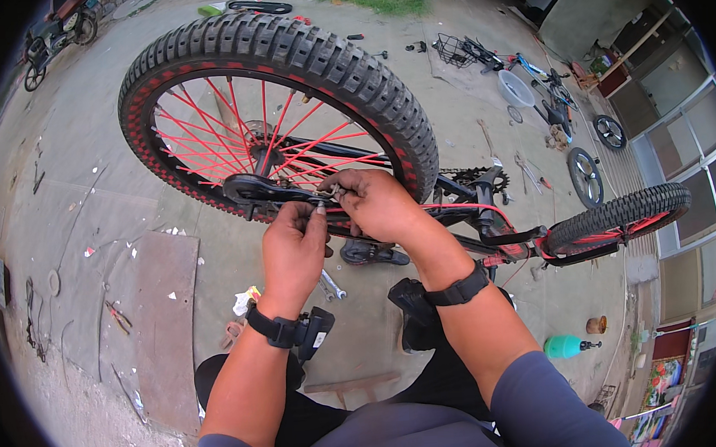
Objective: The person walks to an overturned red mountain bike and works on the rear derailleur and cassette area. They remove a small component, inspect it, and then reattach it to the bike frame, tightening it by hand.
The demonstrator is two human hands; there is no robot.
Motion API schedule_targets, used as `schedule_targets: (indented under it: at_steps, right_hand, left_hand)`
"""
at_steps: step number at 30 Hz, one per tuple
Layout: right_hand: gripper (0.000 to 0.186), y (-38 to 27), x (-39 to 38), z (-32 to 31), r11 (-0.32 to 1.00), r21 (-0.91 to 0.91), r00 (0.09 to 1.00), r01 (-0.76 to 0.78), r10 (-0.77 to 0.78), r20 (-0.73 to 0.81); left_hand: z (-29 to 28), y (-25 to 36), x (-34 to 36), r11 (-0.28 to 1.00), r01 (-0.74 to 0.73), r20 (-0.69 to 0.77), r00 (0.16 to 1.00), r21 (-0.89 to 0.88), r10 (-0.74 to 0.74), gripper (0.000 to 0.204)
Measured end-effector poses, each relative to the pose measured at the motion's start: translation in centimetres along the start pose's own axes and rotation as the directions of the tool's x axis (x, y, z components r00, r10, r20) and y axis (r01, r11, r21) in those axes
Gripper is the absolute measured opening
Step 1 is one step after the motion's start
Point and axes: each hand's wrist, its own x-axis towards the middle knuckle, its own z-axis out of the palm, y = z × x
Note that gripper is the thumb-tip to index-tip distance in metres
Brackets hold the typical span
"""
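Note:
A bicycle lies overturned before me, its rear wheel (pixel 383 76) with knobby black tyre and red spokes nearest. Beside the hub sits a rounded black part (pixel 249 187) with an arm reaching to my fingers. My left hand (pixel 290 242) is closed, thumb and fingertips pinched together at the end of that arm. From the right, my right hand (pixel 371 206) is closed too, its blackened fingertips meeting at the same spot around a small metallic bit. What exactly either hand grips is too small and covered to name. Below the hands hangs a black pedal (pixel 368 253).
Wrenches (pixel 335 284) lie on the ground between my feet. Pliers (pixel 119 318) and a brown board (pixel 164 301) are at left. The front wheel (pixel 620 220) stretches right. Farther off are loose wheels (pixel 585 178), a white basin (pixel 515 89) and a green spray bottle (pixel 565 346).

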Motion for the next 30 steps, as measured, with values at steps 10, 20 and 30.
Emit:
schedule_targets:
  at_steps: [10, 20, 30]
  right_hand:
    - [0.035, -0.2, -0.2, -0.4, 1.0, 0.025, 1.0, 0.016, -0.017, 0.021]
    - [0.037, 0.1, 0.0, -0.4, 0.998, 0.06, 0.999, 0.03, -0.032, 0.034]
    - [0.03, 0.3, 0.1, -0.5, 0.997, 0.041, 0.997, 0.068, -0.07, 0.028]
  left_hand:
    - [0.9, 0.7, -0.3, 0.943, 0.188, 0.027, 0.982, -0.276, -0.188, 0.02]
    - [1.5, 0.0, -0.2, 0.984, 0.032, -0.099, 0.994, -0.173, -0.049, 0.015]
    - [1.2, -0.2, -0.1, 0.979, -0.1, -0.131, 0.984, 0.178, 0.124, 0.018]
